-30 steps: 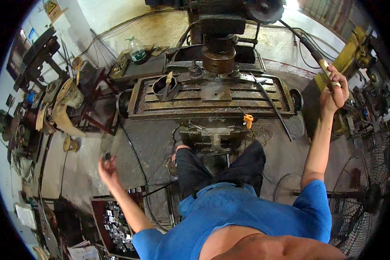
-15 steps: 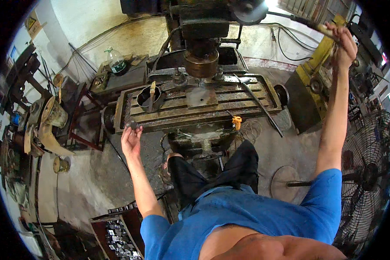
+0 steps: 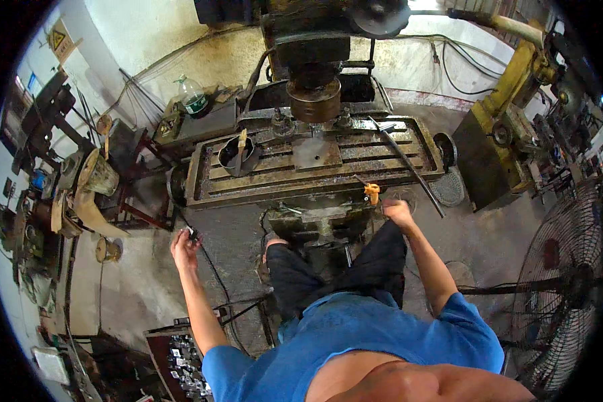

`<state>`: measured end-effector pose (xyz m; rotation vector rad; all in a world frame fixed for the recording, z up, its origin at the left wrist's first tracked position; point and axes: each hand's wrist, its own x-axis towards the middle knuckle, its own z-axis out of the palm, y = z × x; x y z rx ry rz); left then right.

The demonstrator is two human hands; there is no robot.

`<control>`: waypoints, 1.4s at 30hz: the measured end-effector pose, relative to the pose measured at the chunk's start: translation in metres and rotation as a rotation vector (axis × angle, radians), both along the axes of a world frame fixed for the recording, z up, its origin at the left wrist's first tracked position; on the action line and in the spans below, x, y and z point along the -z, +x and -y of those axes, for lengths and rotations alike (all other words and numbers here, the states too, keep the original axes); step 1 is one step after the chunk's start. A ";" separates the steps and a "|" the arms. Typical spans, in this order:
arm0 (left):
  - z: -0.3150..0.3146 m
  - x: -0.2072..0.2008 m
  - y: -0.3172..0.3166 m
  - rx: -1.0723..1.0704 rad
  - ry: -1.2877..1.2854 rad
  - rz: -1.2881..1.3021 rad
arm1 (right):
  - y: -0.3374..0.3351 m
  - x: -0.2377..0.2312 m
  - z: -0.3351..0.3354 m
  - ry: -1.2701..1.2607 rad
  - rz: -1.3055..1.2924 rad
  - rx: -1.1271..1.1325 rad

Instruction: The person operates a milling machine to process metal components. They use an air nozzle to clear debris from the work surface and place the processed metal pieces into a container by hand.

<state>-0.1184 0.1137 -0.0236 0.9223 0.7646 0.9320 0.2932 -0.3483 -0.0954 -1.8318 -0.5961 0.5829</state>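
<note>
My left hand [image 3: 184, 250] is closed around a small dark metal piece [image 3: 193, 234], off the front left corner of the machine table [image 3: 248, 195]. My right hand [image 3: 399, 213] is low in front of the table's right half, fingers curled; whatever may be in them is hidden. Just left of it sits a small orange-handled tool [image 3: 372, 193] at the table's front edge. A round spindle head [image 3: 314, 100] hangs over a flat metal plate [image 3: 317, 153] on the slotted bed. Toward the left of the bed stands a metal pot [image 3: 230, 161] with a brush [image 3: 242, 144] in it.
A long metal bar [image 3: 412, 167] lies slanted over the table's right side. The long lever [image 3: 512, 27] reaches across the upper right. At the lower left is a crate of small metal parts [image 3: 155, 348]. A large fan [image 3: 563, 268] stands on the right, a bucket [image 3: 104, 175] on the left.
My right hand has let go of the long lever at upper right and come down to the table's front. My left hand, with the metal piece, has moved slightly down and left.
</note>
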 end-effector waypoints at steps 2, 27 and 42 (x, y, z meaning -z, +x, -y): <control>0.010 -0.009 -0.005 -0.011 -0.008 -0.011 | 0.002 0.040 -0.022 0.055 -0.338 0.188; 0.063 0.030 -0.007 -0.020 -0.157 0.058 | -0.236 -0.153 -0.218 -0.449 0.813 -0.947; 0.055 0.039 -0.001 0.004 -0.145 -0.136 | -0.049 -0.184 -0.111 -0.729 0.785 -0.090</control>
